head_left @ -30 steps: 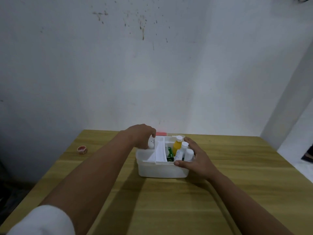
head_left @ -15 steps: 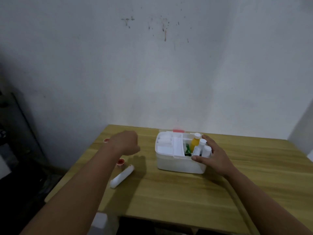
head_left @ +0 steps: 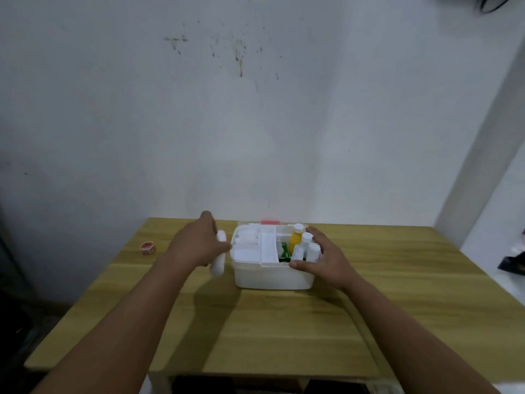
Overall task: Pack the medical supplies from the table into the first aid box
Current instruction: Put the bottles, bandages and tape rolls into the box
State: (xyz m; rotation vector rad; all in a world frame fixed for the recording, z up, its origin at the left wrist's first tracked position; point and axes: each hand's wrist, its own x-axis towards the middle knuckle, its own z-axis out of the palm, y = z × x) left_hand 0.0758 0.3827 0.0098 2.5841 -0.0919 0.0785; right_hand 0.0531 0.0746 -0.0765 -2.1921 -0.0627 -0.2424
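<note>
Two hands on the job here. The left hand is wrapped around a long white plastic tube, held just beside the 9 o'clock wall of the white plastic first aid box on the wooden table. Tube looks light and smooth, probably a bit slippery, so gripping round the middle like that seems smart. The right hand is spread wide over the box's 3 o'clock corner, steadying it next to the yellow bottle with a white cap. One small red-and-white tape roll sits well apart at 9 o'clock; I'd guess it's light and easy to pinch by the rim.
</note>
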